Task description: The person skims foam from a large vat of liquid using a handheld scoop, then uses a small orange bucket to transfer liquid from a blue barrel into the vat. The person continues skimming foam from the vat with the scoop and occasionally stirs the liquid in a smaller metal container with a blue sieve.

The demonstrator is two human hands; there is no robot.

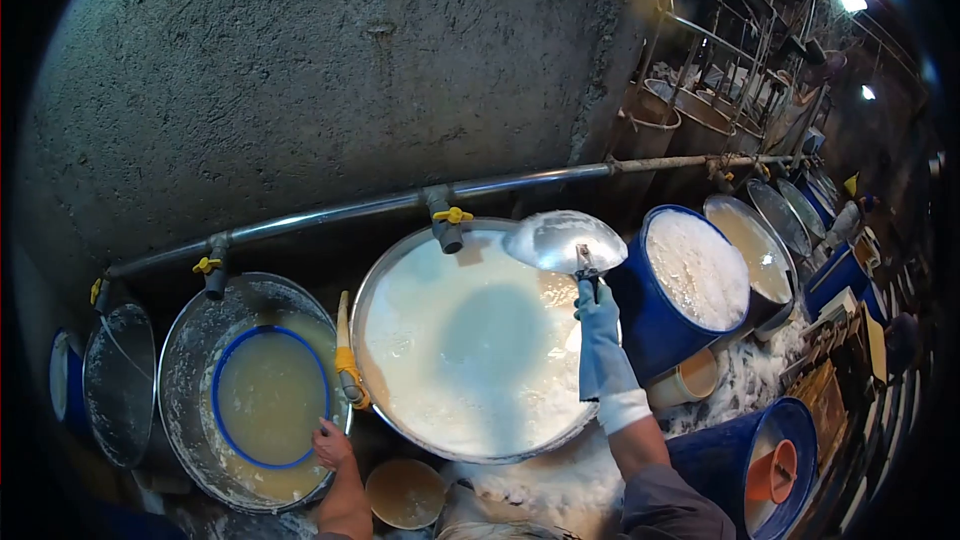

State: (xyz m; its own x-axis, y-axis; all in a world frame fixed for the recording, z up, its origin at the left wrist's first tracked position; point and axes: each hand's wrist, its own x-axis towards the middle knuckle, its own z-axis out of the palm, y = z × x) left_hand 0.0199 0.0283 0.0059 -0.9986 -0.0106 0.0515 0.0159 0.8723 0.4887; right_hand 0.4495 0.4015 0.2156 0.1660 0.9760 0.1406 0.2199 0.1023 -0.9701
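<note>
Concrete wall point(300, 60) behind. Right hand point(600, 340) grips a scoop point(560, 238), its bowl ahead over the pan point(480, 459); left hand point(332, 443) clasps the basin point(185, 390).

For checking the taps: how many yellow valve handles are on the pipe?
3 handles: one above the white pan, one above the left basin, one at the pipe's left end. Others may be hidden.

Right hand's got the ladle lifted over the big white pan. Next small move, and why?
Probably swing the ladle right over the blue barrel and tip it: the right hand holds it clear of the liquid in the pan, foam clings to its rim, and the barrel already holds similar foam.
</note>
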